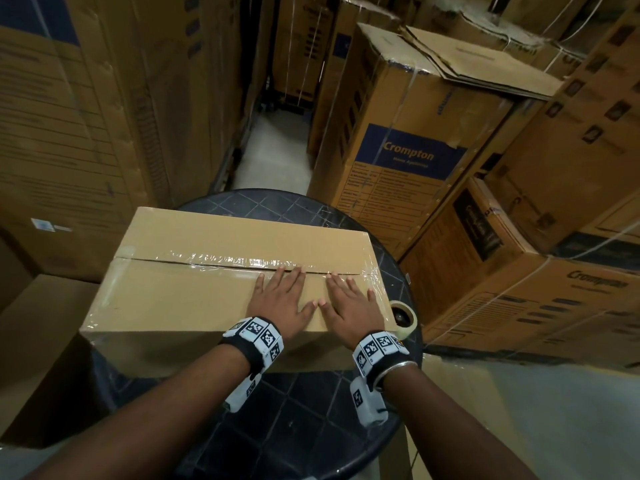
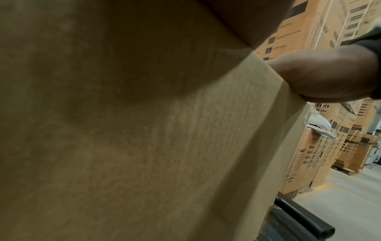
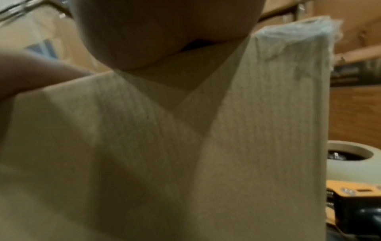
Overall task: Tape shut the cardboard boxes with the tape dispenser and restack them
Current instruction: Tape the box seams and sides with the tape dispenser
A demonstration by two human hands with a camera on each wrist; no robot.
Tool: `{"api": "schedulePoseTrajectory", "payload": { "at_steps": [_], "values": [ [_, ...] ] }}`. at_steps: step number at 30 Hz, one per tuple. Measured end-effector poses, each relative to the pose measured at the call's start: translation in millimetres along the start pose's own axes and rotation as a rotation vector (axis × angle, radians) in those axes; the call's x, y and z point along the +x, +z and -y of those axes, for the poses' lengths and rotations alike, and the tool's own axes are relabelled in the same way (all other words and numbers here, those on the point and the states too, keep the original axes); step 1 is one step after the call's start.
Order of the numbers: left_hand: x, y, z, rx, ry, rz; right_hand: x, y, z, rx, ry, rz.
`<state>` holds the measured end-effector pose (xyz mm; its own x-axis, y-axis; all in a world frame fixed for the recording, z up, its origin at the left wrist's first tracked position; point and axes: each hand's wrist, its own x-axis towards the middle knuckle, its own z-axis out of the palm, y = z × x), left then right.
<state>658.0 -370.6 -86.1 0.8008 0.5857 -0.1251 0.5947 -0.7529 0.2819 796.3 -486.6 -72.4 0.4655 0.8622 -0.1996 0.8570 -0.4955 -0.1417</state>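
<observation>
**Entry: taped box on round bench, both my hands flat on the lid**

Item 1. Cardboard box [image 1: 221, 271], plain brown, long and low. It lies on the dark round bench [image 1: 304, 424] and overhangs the bench edge on my left. Flaps are down; a strip of clear tape [image 1: 221, 259] runs along the centre seam, wrinkled in places, and wraps over both short ends.

Item 2. My left hand [image 1: 282, 299]. Palm down on the near flap, fingers straight and spread, fingertips reaching the taped seam. It holds nothing.

Item 3. My right hand [image 1: 351, 306]. Palm down just beside the left, thumbs almost meeting, fingers straight and fanned toward the seam near the box's right end. It holds nothing. Both wrists carry bands with black-and-white marker squares.

Item 4. Tape dispenser [image 1: 403, 318], with a roll of tape on it, on the bench just beside the box's right end, close to my right wrist. In the right wrist view a yellow and black body [image 3: 354, 203] shows below the roll.

Item 5. Surroundings. Tall printed cartons [image 1: 408, 140] marked "Crompton" stand stacked beyond and to the right of the bench; more large cartons [image 1: 69, 116] line the left. A narrow strip of pale floor [image 1: 273, 150] runs between them.
</observation>
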Motion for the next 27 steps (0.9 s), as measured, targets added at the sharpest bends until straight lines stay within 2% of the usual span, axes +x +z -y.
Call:
{"api": "schedulePoseTrajectory", "payload": {
  "at_steps": [10,14,19,24,27],
  "values": [
    [2.0,1.3,1.5,-0.001,-0.051,0.012,4.1,-12.1,-40.0,0.032,-0.044,0.004],
    [3.1,2.6,1.3,-0.022,-0.091,-0.001,-2.9,-18.2,-58.8,0.085,0.008,-0.080],
    [3.8,3.4,-1.1,0.015,-0.118,-0.001,-7.9,-33.0,-76.1,0.300,0.045,-0.176],
    [4.4,1.6,-1.6,0.048,-0.095,0.045,21.2,-43.0,-95.0,0.419,0.063,-0.267],
    [5.4,2.4,-2.4,0.042,-0.116,0.030,51.0,-42.1,-103.5,0.435,0.002,-0.196]
  ]
}}
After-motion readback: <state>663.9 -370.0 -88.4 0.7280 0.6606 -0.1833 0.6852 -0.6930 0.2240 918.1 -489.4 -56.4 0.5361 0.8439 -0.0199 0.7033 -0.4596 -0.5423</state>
